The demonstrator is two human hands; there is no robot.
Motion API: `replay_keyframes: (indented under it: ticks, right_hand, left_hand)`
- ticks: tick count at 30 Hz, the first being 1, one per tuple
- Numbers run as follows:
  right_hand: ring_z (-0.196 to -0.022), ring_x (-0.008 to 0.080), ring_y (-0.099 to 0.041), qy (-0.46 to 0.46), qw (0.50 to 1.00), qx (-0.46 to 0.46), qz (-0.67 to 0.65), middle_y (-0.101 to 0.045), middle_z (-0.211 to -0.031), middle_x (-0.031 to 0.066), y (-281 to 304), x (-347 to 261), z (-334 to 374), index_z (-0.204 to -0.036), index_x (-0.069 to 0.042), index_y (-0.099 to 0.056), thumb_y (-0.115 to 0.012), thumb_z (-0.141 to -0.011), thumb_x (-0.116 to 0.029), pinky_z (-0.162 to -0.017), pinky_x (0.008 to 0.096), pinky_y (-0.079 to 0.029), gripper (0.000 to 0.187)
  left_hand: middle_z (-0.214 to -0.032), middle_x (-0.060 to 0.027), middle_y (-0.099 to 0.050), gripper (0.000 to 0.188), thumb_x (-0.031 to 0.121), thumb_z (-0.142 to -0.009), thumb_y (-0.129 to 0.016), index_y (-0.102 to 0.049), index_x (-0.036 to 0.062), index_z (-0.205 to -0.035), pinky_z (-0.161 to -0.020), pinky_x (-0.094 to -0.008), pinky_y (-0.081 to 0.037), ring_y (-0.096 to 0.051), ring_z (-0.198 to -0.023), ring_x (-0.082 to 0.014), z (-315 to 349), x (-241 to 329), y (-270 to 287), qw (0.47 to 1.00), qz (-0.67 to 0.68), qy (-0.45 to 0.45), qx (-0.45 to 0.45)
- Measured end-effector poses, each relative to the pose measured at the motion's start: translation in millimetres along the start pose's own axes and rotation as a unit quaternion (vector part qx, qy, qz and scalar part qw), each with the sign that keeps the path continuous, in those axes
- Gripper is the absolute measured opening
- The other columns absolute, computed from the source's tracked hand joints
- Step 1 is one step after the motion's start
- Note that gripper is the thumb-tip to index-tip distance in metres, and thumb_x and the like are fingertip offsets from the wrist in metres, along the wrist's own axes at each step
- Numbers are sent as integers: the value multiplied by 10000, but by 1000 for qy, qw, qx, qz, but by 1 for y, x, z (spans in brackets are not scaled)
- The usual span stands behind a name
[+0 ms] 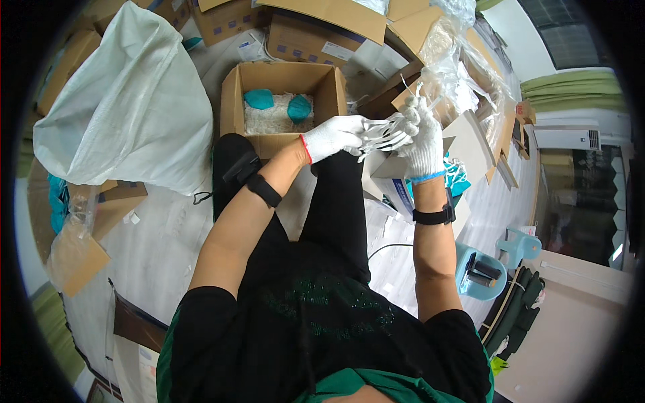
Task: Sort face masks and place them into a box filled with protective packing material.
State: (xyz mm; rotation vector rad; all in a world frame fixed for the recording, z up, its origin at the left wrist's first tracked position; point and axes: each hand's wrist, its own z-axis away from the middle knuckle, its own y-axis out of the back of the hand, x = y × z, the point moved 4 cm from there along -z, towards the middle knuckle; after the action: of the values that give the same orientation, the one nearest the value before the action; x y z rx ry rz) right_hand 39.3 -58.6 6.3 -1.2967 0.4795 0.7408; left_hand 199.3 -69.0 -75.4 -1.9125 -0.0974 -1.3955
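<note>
White knit gloves cover both of my hands. Between them stretches a bunch of thin white straps (385, 137). My left hand (336, 138) is closed on the near-left end of the bunch. My right hand (424, 146) has its fingers curled round the other end, and a few loose strands stick up above it. Beyond my left hand stands an open cardboard box (232, 101) with a teal cup-shaped piece (259, 99), a second teal cup (299, 109) and a whitish stringy layer inside. Under my right wrist, a white carton (396, 188) sits beside teal pieces with white straps (457, 176).
A big white woven sack (134, 101) fills the left side. More cardboard boxes (309, 43) line the far side, with clear plastic film (463, 74) over those at right. A light-blue plastic stool (480, 272) is right of my right arm. A dark cable (390, 247) lies on the floor.
</note>
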Motion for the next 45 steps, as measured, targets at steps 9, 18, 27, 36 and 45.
replay_keyframes:
  ticks: [9, 18, 27, 36, 45]
  right_hand:
    - [-572, 110, -469, 27, 997, 62, -48, -520, -704, 16, 15, -2, 13, -942, -66, -566, -523, -1010, -260, -512, 222, -421, 210]
    - [-794, 212, -677, 181, 960, 107, 187, -699, -973, 153, 6, 2, 24, -923, -53, -588, -546, -997, -303, -720, 322, -531, 264]
    - [-584, 297, -597, 124, 725, -142, 663, -595, -642, 119, -34, 14, 103, -802, -95, -671, -609, -937, -396, -550, 355, -482, 336]
    - [-507, 251, -563, 142, 688, -418, 576, -549, -581, 72, -95, -12, 205, -701, -91, -629, -630, -915, -230, -463, 361, -425, 256]
    - [-605, 48, -520, -65, 920, 15, 387, -581, -753, -3, -13, -54, 176, -926, -25, -664, -603, -959, -201, -507, 211, -410, 189]
  left_hand:
    - [-740, 4, -573, 152, 170, -961, -592, -641, 29, -933, -622, -252, -439, -490, -661, -73, 2, 17, -24, 979, -185, 44, 76]
    - [-707, -21, -553, 250, 214, -995, -477, -584, 22, -876, -608, -264, -438, -501, -648, -99, 10, 17, -51, 943, -308, 120, 34]
    - [-776, -161, -622, 168, 153, -877, -539, -608, 28, -967, -663, -420, -514, -619, -707, -356, 53, 37, -91, 686, -710, 11, -158]
    - [-738, -95, -528, 142, 152, -882, -557, -538, 42, -794, -605, -371, -501, -595, -670, -271, 130, 118, -171, 827, -447, -81, -331]
    - [-676, -12, -482, 241, 215, -1019, -437, -531, 40, -882, -548, -220, -380, -477, -586, -81, 97, 103, -103, 973, -163, 148, 71]
